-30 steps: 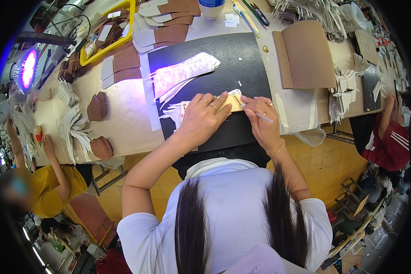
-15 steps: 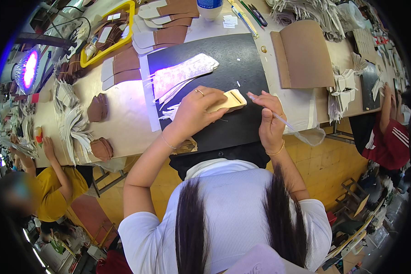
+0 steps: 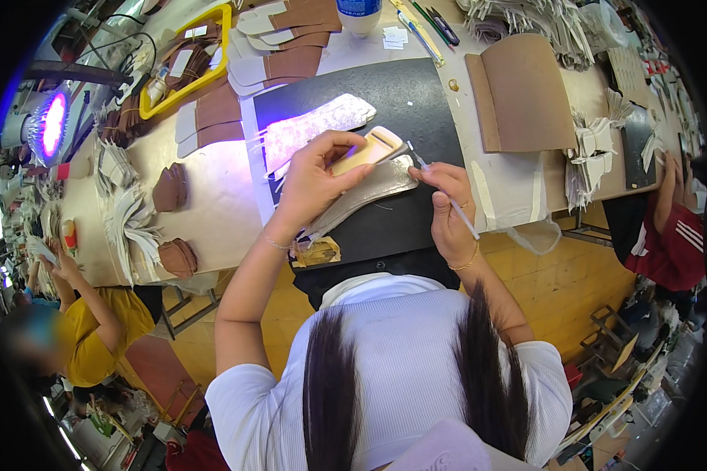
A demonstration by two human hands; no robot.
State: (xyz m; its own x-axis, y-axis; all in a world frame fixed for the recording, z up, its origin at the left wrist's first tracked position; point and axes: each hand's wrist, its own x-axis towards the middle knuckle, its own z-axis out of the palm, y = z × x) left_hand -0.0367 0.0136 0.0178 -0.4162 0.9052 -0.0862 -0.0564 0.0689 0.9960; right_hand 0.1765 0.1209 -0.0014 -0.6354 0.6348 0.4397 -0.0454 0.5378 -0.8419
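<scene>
My left hand (image 3: pixel 313 174) grips a cream, rounded-end flat piece (image 3: pixel 375 142) with a dark slot near its end, tilted up above the black mat (image 3: pixel 420 90). A thin whitish stick (image 3: pixel 466 220) is pinched in my right hand (image 3: pixel 451 206). Its far tip reaches the edge of the cream piece; whether they touch I cannot tell. Under my left hand lies a pale, shiny strip-shaped piece (image 3: pixel 379 183), partly covered by the fingers. Behind that hand, a stack of white strips (image 3: pixel 322 124) is lit purple-white.
A glowing lamp (image 3: pixel 53 125) stands at the left. Brown and pale pieces (image 3: pixel 291 64) and a yellow tray (image 3: pixel 226 59) lie at the back. A bottle (image 3: pixel 360 17), pens (image 3: pixel 443 25) and a brown folded sheet (image 3: pixel 526 94) are farther right. Co-workers sit on both sides.
My left hand has lifted the cream piece up and leftward, uncovering the shiny strip. My right hand has shifted slightly left, bringing the stick's tip to the cream piece's edge.
</scene>
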